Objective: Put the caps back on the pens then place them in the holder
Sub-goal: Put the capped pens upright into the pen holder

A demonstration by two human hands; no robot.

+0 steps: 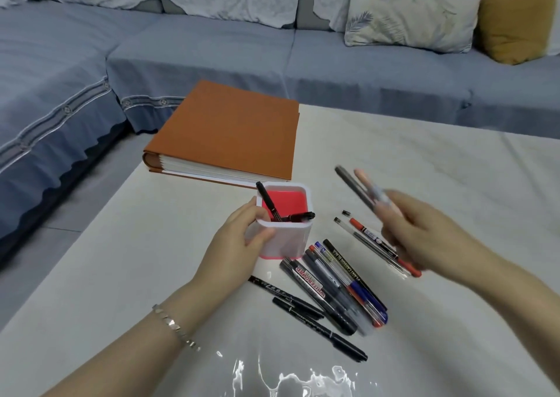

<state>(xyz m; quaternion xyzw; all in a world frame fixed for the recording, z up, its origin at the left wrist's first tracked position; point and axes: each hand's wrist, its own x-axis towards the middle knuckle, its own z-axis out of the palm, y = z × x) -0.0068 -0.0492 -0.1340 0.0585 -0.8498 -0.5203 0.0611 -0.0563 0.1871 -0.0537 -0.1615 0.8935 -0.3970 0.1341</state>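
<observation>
White table (424,160) bears book (230,130), holder (291,239), pens (336,287).

This is a home living room. A blue corner sofa (212,48) with pale lace covers over its backrest wraps around the far and left sides of a low white table (424,160). Two cushions lie on the sofa, a leaf-patterned cushion (409,15) and just beside it a mustard cushion (515,21). A thick orange album (230,124) rests on the table's corner nearest the sofa.
</observation>
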